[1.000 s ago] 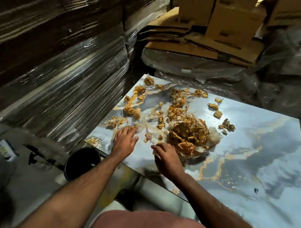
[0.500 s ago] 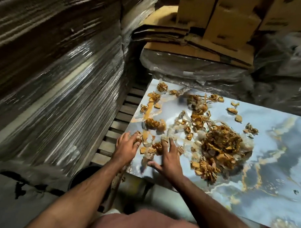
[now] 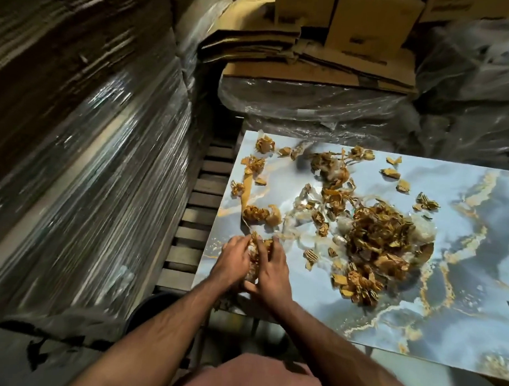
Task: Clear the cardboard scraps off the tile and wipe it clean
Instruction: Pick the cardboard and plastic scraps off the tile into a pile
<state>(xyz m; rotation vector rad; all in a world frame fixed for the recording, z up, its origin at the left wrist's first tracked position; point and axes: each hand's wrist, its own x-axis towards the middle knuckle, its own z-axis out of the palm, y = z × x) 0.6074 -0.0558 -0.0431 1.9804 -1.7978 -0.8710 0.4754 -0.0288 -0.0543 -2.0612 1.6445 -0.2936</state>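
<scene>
Marbled blue tile was strewn with cardboard scraps.
At its near-left corner a clump was clasped between left hand and right hand, fingers curled round it.

Shrink-wrapped stacks beside wooden slats; flattened cardboard boxes behind.

blue marbled tile under scattered cardboard scraps and clear plastic film
</scene>
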